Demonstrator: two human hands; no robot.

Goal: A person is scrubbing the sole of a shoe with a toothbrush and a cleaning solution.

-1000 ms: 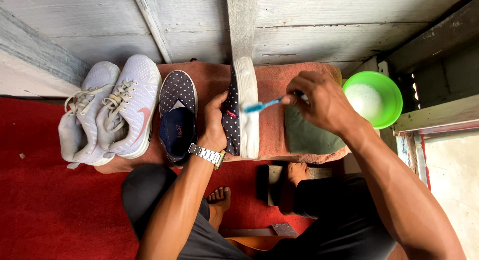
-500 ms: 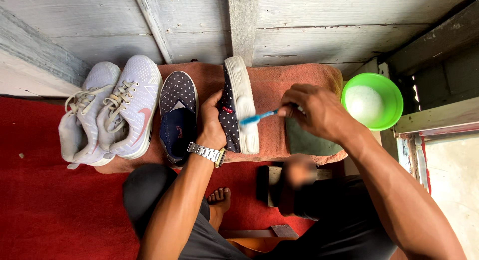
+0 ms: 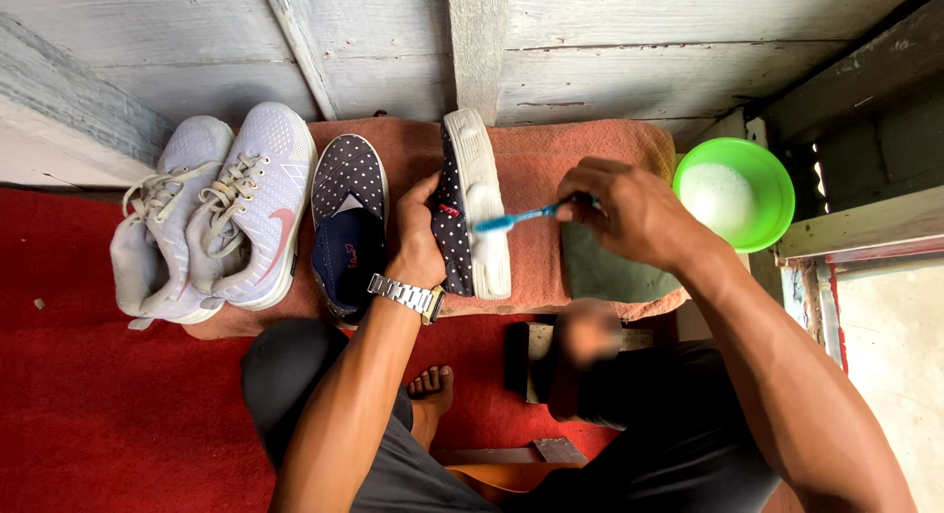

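At the centre of the head view, a navy polka-dot slip-on shoe (image 3: 462,213) is being held on its side on a reddish towel (image 3: 580,169), with its white sole (image 3: 484,203) turned toward 3 o'clock. It is being grasped by the left hand (image 3: 421,240), the fingers being wrapped round the upper from the 9 o'clock side; a metal wristwatch (image 3: 405,297) is being worn on that wrist. A blue toothbrush (image 3: 516,218) is being gripped by the right hand (image 3: 629,213), which is clenched round the handle at 3 o'clock of the shoe. The brush head is being pressed against the white sole, where white foam is showing.

At 9 o'clock of the held shoe, just beside it, the matching polka-dot shoe (image 3: 349,223) is lying upright on the towel with its opening facing up. Farther toward 9 o'clock, a pair of pale lilac sneakers (image 3: 221,213) with white laces is resting side by side, partly on the towel and partly over the red carpet (image 3: 108,415). At 3 o'clock, beyond the right hand, a green bowl (image 3: 762,174) holding foamy white liquid is standing. A dark green cloth (image 3: 605,272) is lying on the towel below the right hand. Grey wooden boards (image 3: 639,51) are running along 12 o'clock.
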